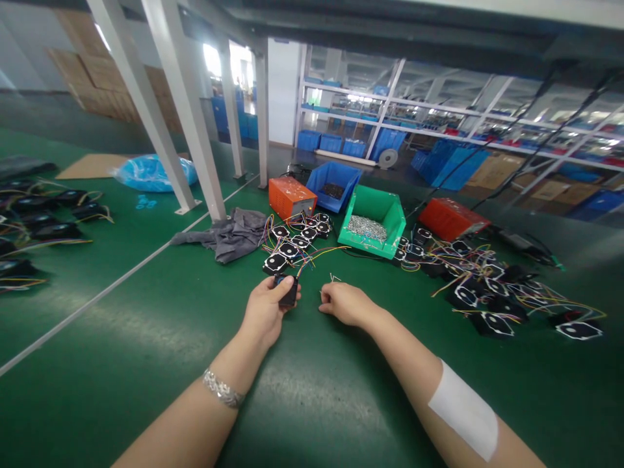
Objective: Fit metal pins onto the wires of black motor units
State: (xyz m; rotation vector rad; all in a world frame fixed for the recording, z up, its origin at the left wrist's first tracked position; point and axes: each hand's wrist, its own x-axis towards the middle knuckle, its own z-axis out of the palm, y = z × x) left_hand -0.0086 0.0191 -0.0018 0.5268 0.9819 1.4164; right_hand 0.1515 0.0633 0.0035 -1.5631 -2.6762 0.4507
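Note:
My left hand [266, 309] is wrapped around a black boxy motor [287, 291], thumb on top. Red and yellow wires trail from its far end. To the right, my right hand [346, 303] has its fingers pinched together just above the green table [312, 390]. Thin silvery pieces that look like small screws [334, 278] show by its knuckles and fingertips; how many it holds is hidden. Beyond my hands lies a group of similar black motors [287, 249] with white edges and tangled wires. A green bin [375, 244] of small silvery screws stands behind my right hand.
Behind are a blue bin [336, 185] with dark small parts and two orange boxes [291, 198] [451, 220]. More wired motors [492, 286] spread at right, others [49, 221] at far left. A grey cloth [234, 234] lies near white metal posts [188, 110].

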